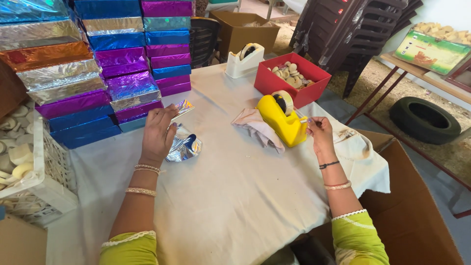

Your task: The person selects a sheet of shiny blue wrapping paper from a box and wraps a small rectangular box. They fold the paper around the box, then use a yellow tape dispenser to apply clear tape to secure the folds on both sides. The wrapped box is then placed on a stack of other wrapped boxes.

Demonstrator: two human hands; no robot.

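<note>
My left hand (158, 133) rests on a box partly wrapped in shiny silver foil (184, 145) and holds it down on the white tablecloth (235, 196). One foil flap sticks up past my fingers. My right hand (320, 133) is at the front of a yellow tape dispenser (283, 120), with the fingers pinched at its cutting edge; any tape between them is too thin to see. A crumpled cloth (257, 128) lies against the dispenser's left side.
Stacks of foil-wrapped boxes (98, 68) in blue, purple, silver and orange fill the back left. A white tape dispenser (244, 60) and a red box of round pieces (290, 78) stand at the back. A white crate (34, 172) sits left, an open carton (412, 216) right.
</note>
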